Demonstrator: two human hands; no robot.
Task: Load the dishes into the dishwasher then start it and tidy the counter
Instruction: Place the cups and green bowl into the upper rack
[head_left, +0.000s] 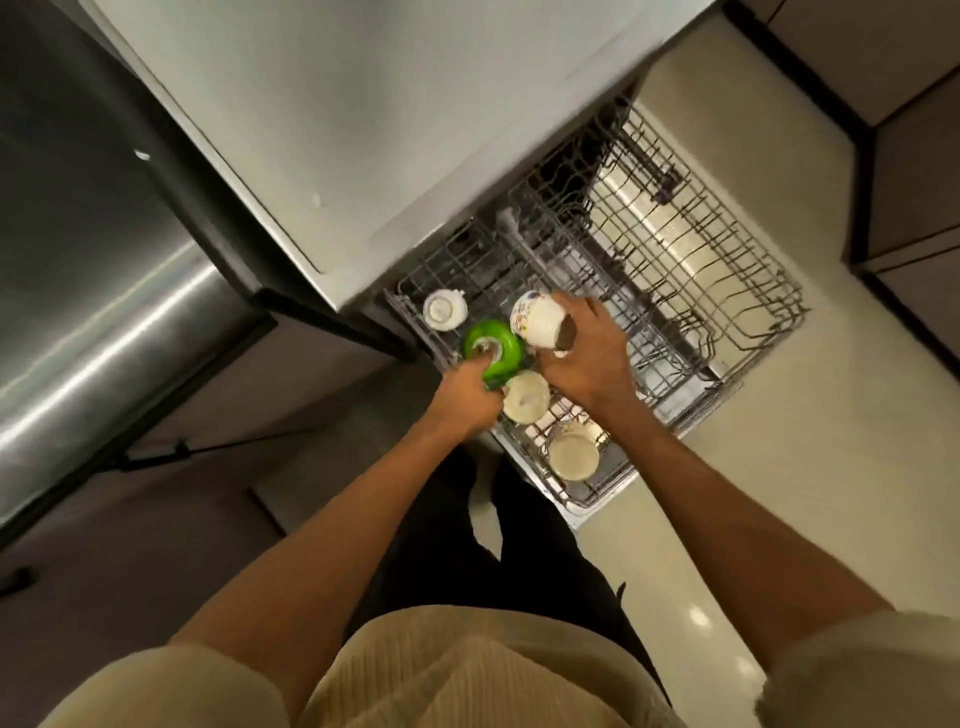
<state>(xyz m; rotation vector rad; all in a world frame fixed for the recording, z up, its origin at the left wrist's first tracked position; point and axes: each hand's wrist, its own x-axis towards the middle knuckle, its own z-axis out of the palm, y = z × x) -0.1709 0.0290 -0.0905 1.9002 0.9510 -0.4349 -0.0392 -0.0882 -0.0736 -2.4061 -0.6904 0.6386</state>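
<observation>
**Inspector:** Green cup (492, 349) gripped in left hand (466, 401), being set near the upper rack's (613, 488) left edge. White patterned mug (537, 318) held tilted in right hand (587, 358), fingers curled round its body, above the rack's middle.

**Clerk:** Already loaded?

**Inspector:** Three pieces mouth-down in that rack: small white lidded piece (444, 308) at the far left corner, cream cup (525, 397) just beside the green one, another cream cup (573, 453) toward the near corner. Lower rack (737, 260), pulled out to the right, apparently bare; blur noted.

**Clerk:** Progress?

**Inspector:** Judged early to middle of loading. Two pieces in hand not yet seated. Door open, so machine not started. Counter (363, 130) seen only in part, above the racks; tidying cannot be assessed.

**Clerk:** Risks?

**Inspector:** Crowding along the left edge; possible knock between green cup and neighbouring cream cup.
</observation>
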